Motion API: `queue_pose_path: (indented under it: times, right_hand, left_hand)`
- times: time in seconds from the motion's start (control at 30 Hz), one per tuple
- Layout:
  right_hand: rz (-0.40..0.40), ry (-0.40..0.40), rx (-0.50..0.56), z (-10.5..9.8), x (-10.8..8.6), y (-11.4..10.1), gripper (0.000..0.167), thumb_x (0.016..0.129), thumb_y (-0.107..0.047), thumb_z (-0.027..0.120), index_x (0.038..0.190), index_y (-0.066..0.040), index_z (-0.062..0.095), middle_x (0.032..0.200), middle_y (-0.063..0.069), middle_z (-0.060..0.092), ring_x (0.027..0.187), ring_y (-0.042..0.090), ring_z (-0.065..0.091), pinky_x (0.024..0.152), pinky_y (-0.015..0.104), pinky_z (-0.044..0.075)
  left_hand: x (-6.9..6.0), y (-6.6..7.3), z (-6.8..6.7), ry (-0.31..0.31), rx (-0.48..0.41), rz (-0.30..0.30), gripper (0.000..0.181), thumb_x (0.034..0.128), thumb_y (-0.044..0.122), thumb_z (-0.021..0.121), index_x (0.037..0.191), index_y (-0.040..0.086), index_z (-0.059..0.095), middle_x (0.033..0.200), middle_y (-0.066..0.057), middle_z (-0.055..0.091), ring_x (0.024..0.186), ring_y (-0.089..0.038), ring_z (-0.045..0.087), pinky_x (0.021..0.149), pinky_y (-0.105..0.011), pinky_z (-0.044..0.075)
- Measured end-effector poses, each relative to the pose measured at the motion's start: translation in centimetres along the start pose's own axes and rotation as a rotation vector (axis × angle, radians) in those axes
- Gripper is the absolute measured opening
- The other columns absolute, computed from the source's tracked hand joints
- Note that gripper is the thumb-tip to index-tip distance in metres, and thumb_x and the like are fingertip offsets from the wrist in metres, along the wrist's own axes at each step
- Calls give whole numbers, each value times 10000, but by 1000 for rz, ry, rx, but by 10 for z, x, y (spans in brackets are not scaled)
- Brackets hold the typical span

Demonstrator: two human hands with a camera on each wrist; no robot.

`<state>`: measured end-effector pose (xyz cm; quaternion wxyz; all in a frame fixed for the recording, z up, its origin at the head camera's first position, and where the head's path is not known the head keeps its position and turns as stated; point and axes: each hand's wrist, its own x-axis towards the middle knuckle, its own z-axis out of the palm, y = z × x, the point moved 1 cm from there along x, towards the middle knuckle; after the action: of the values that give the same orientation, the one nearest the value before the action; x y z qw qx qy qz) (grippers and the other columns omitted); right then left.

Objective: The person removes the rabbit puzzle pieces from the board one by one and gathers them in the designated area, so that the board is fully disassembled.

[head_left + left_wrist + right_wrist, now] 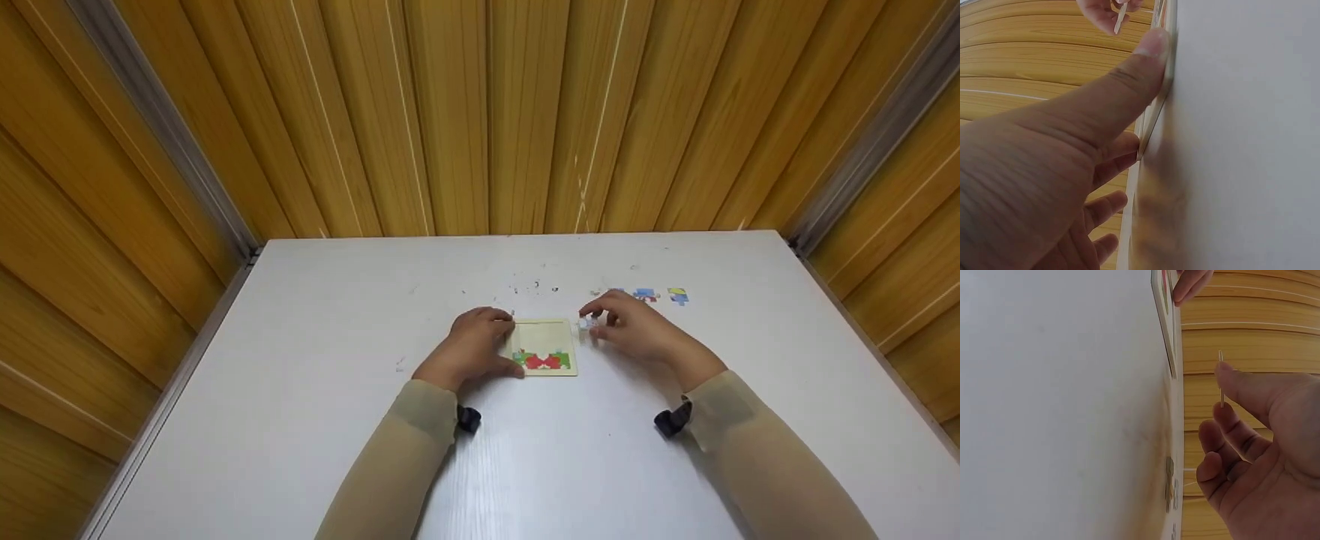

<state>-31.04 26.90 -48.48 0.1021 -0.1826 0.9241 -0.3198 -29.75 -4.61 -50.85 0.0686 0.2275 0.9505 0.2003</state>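
A square wooden puzzle tray [541,337] lies on the white table, with red and green jigsaw pieces [543,362] fitted along its near side. My left hand [480,345] holds the tray by its left side, the thumb at the near corner and the fingers toward the far corner. Just right of the tray, my right hand [634,326] pinches a jigsaw piece [586,323] between thumb and index finger. In the right wrist view this thin piece [1221,391] is seen edge-on, raised off the table. Its printed picture is too small to make out.
Several loose jigsaw pieces lie beyond my right hand, among them a blue-and-red piece [645,295] and a yellow-and-blue piece [678,295]. Small dark marks [536,285] dot the table [337,315] behind the tray. Wood-patterned panels [487,112] enclose the back and sides.
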Motion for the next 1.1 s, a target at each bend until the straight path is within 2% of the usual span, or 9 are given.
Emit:
queue_pose_path:
  times: [0.1, 0.23, 0.33, 0.5, 0.7, 0.9, 1.1]
  right_hand:
    - [11, 3, -17, -8, -4, 6, 327, 1111, -162, 730, 1437, -161, 749, 1460, 116, 649, 1186, 281, 599, 963, 396, 491]
    - [33, 19, -44, -19, -11, 17, 320, 1117, -156, 717, 1435, -162, 748, 1437, 117, 651, 1130, 260, 595, 924, 387, 488]
    - [49, 35, -55, -28, -16, 28, 322, 1111, -148, 724, 1432, -148, 749, 1416, 130, 658, 1084, 249, 594, 899, 375, 490]
    - [75, 43, -79, -43, -25, 49, 325, 1103, -115, 723, 1427, -111, 744, 1411, 172, 663, 1109, 275, 598, 899, 362, 503]
    - [132, 51, -104, -60, -37, 71, 344, 1098, -70, 678, 1439, -89, 725, 1440, 225, 647, 1148, 335, 574, 950, 444, 492]
    - [197, 58, -81, -67, -46, 88, 347, 1113, -83, 660, 1458, -72, 703, 1473, 233, 601, 1179, 363, 554, 1002, 494, 469]
    - [196, 75, -86, -72, -51, 99, 347, 1114, -71, 659, 1456, -18, 689, 1468, 275, 594, 1159, 366, 563, 1022, 497, 463]
  left_hand:
    - [1, 0, 0, 1, 3, 1, 861, 844, 496, 1010, 1549, 114, 697, 1666, -50, 616, 1651, -329, 459, 1421, -494, 305]
    - [2, 1, 1, 0, -6, -4, 851, 843, 488, 1012, 1547, 126, 701, 1666, -40, 616, 1652, -324, 456, 1425, -501, 296]
    - [2, 1, 1, 1, -22, -16, 847, 838, 479, 1017, 1543, 131, 703, 1666, -28, 615, 1655, -308, 450, 1429, -495, 286]
    - [2, 2, 1, -4, -54, -37, 849, 838, 462, 1020, 1550, 133, 695, 1678, -19, 601, 1671, -296, 423, 1439, -486, 260]
    - [2, 1, 0, -9, -41, -38, 864, 843, 476, 1014, 1563, 130, 685, 1688, -28, 595, 1675, -310, 423, 1436, -501, 264]
    - [2, 2, -1, 1, -36, -31, 867, 831, 479, 1022, 1553, 128, 695, 1671, -33, 610, 1661, -309, 442, 1431, -507, 276]
    - [1, 3, 0, 1, -72, -52, 862, 827, 455, 1030, 1553, 133, 695, 1675, -18, 606, 1671, -286, 431, 1435, -490, 264]
